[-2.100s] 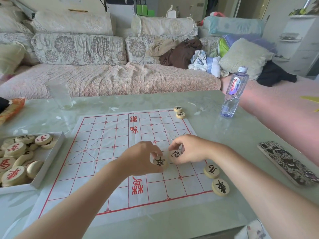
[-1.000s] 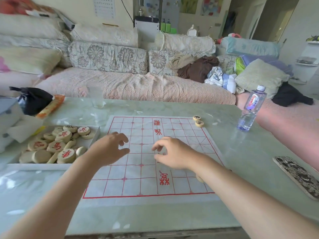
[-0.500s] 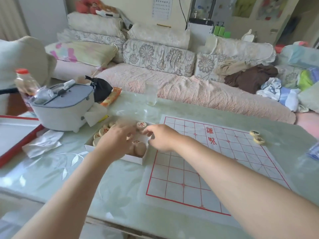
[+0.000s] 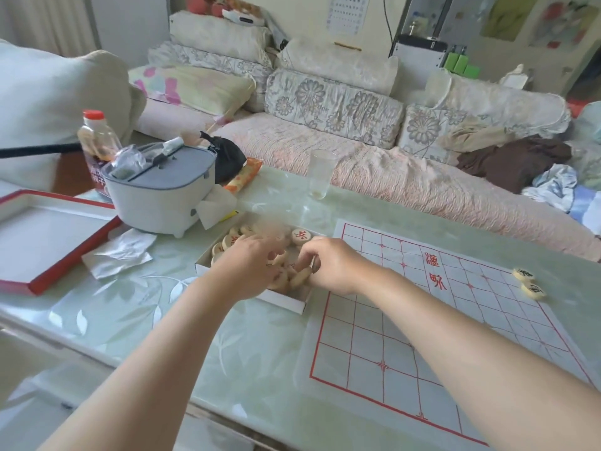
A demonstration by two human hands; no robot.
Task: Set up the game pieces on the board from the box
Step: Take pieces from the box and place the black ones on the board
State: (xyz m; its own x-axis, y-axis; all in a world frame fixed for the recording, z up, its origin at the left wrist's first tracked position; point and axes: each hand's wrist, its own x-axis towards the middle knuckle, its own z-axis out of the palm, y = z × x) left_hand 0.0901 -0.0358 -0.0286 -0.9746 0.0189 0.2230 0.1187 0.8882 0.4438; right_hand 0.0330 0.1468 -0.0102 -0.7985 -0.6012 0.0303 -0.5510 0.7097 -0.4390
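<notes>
The white box (image 4: 282, 300) of round wooden game pieces stands on the table just left of the paper board (image 4: 422, 323) with its red grid. Both hands are inside the box. My left hand (image 4: 247, 268) has its fingers curled round a piece in the pile. My right hand (image 4: 336, 265) pinches a pale piece (image 4: 300, 277) at the box's right side. A piece with a red character (image 4: 301, 236) lies face up at the box's far end. Two pieces (image 4: 528, 283) sit at the board's far right edge.
A grey-and-white lidded container (image 4: 159, 193) stands behind the box, with a bottle (image 4: 96, 138), a black bag (image 4: 227, 157) and crumpled tissue (image 4: 120, 252) near it. A red-rimmed lid (image 4: 39, 239) lies at the left. A drinking glass (image 4: 320, 174) stands near the sofa (image 4: 374, 177).
Both hands have left the board and moved left into the box. The view has swung left with them, so the near board pieces and the water bottle are out of sight.
</notes>
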